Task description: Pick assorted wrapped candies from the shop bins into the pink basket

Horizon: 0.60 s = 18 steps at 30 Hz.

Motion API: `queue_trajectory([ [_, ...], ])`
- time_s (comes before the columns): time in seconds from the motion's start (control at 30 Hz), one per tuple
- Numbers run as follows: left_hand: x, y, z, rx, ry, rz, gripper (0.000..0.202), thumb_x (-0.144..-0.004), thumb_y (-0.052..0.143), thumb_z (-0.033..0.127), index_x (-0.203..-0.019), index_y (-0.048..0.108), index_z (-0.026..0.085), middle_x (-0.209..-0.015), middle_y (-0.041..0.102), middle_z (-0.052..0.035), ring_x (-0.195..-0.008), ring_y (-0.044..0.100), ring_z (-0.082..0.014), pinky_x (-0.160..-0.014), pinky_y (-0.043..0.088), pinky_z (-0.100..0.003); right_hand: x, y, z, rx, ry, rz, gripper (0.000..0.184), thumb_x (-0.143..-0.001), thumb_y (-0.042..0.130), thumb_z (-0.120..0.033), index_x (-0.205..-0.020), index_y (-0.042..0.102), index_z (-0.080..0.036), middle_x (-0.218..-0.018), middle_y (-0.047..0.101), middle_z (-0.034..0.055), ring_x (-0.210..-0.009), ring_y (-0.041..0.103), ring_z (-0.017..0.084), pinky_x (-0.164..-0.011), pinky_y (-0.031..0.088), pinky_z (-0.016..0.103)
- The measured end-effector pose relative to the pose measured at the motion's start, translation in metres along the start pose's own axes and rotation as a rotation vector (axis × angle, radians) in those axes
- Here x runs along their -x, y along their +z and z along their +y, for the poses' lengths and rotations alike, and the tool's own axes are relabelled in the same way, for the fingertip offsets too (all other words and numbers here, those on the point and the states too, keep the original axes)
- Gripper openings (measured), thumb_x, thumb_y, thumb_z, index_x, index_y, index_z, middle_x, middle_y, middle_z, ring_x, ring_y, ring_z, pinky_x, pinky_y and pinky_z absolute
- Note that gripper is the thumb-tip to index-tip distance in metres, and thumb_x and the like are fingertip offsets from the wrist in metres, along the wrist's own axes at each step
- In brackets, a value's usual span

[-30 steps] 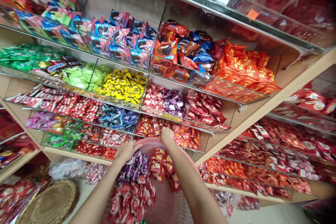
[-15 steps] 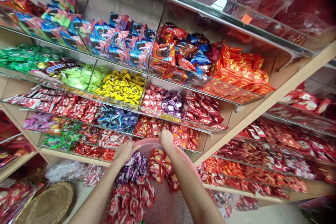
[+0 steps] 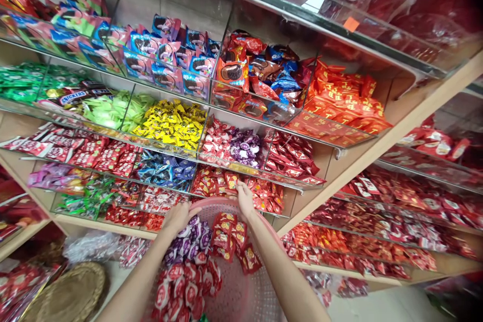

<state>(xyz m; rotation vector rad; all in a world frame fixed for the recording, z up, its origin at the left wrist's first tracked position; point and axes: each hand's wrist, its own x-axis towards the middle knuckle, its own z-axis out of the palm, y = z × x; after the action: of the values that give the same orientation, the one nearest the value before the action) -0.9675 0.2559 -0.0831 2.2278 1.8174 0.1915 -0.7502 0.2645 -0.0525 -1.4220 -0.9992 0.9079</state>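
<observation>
My left hand (image 3: pixel 178 217) is closed around the far left rim of a pink plastic basket (image 3: pixel 215 203). Inside the basket are purple wrapped candies (image 3: pixel 193 237), red-and-white wrapped candies (image 3: pixel 179 289) and several red packets with yellow spots (image 3: pixel 225 235). Just past the far rim, my right hand (image 3: pixel 245 200) is at the lowest shelf's candy bin, its thumb and fingers pinched on a red candy packet (image 3: pixel 231 180). Matching red packets (image 3: pixel 207 181) fill the bin to its left. Redder packets with orange dots (image 3: pixel 267 195) lie right of the hand.
Clear-fronted shelves hold yellow candies (image 3: pixel 173 123), blue candies (image 3: pixel 166 170) and cookie packs (image 3: pixel 232 73). The shelf lip (image 3: pixel 241 168) runs close above my right hand. A wooden upright (image 3: pixel 332 193) slants at the right. A round woven lid-like thing (image 3: pixel 70 294) is at lower left.
My right hand has shifted slightly right and up, and a red candy packet now shows at its fingertips. My left hand stays on the basket rim.
</observation>
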Motion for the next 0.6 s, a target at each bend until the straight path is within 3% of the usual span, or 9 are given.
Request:
queue_trajectory([
  [0.13,0.0,-0.001,0.0,-0.014,0.013,-0.001,0.061,-0.08,0.023,0.064,-0.089,0.06,0.017,-0.087,0.067,-0.014,-0.085,0.062,-0.0279,-0.068,0.044,-0.034,0.032,-0.008,-0.008,-0.481,0.196,-0.153,0.031,-0.068,0.06,-0.034,-0.092,0.046,-0.021,-0.073,0.057,-0.0033,-0.06,0.063,0.013,-0.056,0.049,0.024],
  [0.3,0.001,-0.003,0.003,-0.018,-0.006,-0.018,0.061,-0.08,0.023,0.063,-0.092,0.061,0.017,-0.088,0.066,-0.0151,-0.086,0.062,-0.0272,-0.068,0.044,-0.034,0.065,-0.032,-0.013,-0.564,0.293,-0.237,0.035,-0.062,0.071,-0.032,-0.086,0.048,-0.02,-0.072,0.059,-0.0038,-0.064,0.063,0.011,-0.063,0.049,0.022],
  [0.37,0.001,-0.003,0.003,-0.013,-0.004,-0.018,0.061,-0.08,0.023,0.064,-0.093,0.061,0.017,-0.089,0.066,-0.0151,-0.086,0.062,-0.0273,-0.069,0.044,-0.034,0.073,-0.05,-0.009,-0.473,0.284,-0.27,0.034,-0.062,0.071,-0.033,-0.085,0.051,-0.019,-0.073,0.06,-0.0029,-0.065,0.062,0.011,-0.064,0.048,0.022],
  [0.47,0.0,-0.003,0.003,0.001,0.005,-0.008,0.062,-0.079,0.023,0.065,-0.092,0.061,0.018,-0.088,0.066,-0.0148,-0.086,0.062,-0.0273,-0.069,0.044,-0.034,0.084,-0.082,0.006,-0.162,0.245,-0.289,0.037,-0.065,0.067,-0.041,-0.09,0.054,-0.017,-0.075,0.062,-0.0003,-0.062,0.061,0.012,-0.058,0.046,0.022],
  [0.6,-0.001,-0.001,0.001,-0.01,0.014,0.0,0.062,-0.079,0.022,0.065,-0.089,0.061,0.018,-0.085,0.066,-0.0145,-0.084,0.062,-0.0275,-0.068,0.044,-0.034,0.103,-0.115,0.032,0.304,0.084,-0.176,0.035,-0.068,0.058,-0.044,-0.089,0.055,-0.016,-0.077,0.064,0.0034,-0.063,0.06,0.016,-0.056,0.047,0.027],
])
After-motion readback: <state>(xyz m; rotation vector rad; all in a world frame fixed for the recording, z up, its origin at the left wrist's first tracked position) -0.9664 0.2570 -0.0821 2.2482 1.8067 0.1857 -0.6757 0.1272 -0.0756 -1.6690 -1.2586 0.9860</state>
